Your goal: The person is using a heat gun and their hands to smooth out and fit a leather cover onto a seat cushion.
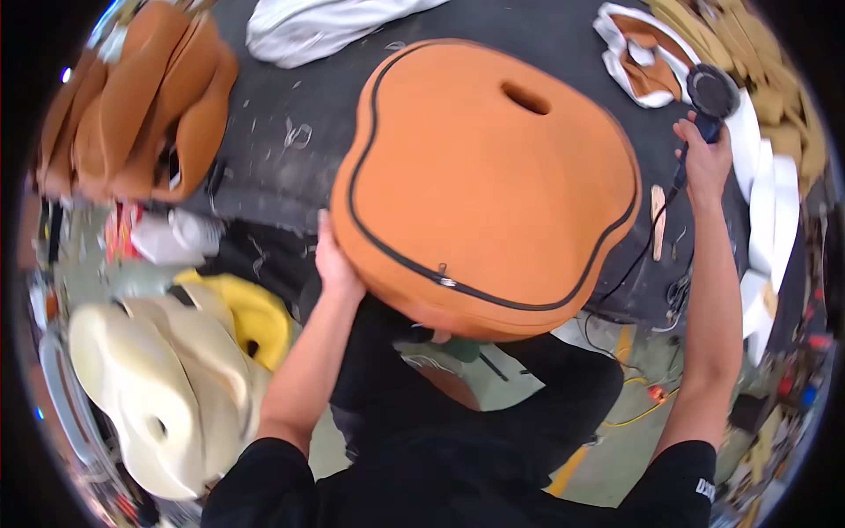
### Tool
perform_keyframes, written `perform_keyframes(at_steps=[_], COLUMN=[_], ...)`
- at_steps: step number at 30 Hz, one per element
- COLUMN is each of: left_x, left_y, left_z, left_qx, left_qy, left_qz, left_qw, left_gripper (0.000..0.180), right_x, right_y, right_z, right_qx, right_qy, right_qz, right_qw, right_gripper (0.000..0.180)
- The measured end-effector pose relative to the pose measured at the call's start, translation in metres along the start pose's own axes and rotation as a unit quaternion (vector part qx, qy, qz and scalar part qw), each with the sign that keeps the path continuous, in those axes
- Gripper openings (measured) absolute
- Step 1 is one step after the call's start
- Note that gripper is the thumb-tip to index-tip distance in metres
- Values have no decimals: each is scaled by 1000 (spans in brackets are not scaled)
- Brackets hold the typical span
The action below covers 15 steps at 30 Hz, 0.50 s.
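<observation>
A large orange-brown seat cushion (493,194) is tilted up over my lap and the table edge. Along its rim runs a black zipper (414,268), its metal pull at the near side; an oval slot opens in the far part. My left hand (339,264) grips the cushion's left near edge, with some fingers hidden underneath. Off to the right, my right hand (707,158) is wrapped around the handle of a dark corded handheld tool with a round head (713,91). The tool is held apart from the cushion.
Brown cushions (150,106) are stacked at the far left, with cream foam pads (167,387) and a yellow pad (251,317) below. White fabric (326,26) lies at the back. A wooden stick (657,220), the tool's cord and tan covers (757,62) are at the right.
</observation>
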<state>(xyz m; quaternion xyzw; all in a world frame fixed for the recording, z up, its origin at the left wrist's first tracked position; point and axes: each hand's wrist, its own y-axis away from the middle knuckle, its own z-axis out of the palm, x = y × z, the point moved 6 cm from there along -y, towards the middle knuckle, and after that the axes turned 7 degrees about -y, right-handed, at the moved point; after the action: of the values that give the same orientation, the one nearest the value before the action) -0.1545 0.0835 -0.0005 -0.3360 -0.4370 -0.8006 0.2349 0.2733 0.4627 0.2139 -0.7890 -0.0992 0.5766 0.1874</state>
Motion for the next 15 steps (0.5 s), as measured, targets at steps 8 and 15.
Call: perform_keyframes(at_steps=[8,15], left_x=[-137,-128], left_y=[1,-4], left_z=[-31,-37], left_qx=[-7,-81], left_qy=[-26,-60], left_qz=[16,35], left_qw=[1000,994], left_gripper=[58,64], right_x=[-177,-200], right_y=[161,287], right_z=[12,16], right_qx=[-314,-451], right_qy=[18,10], right_qz=[59,272], right_qw=[948,850], right_gripper=[39,43])
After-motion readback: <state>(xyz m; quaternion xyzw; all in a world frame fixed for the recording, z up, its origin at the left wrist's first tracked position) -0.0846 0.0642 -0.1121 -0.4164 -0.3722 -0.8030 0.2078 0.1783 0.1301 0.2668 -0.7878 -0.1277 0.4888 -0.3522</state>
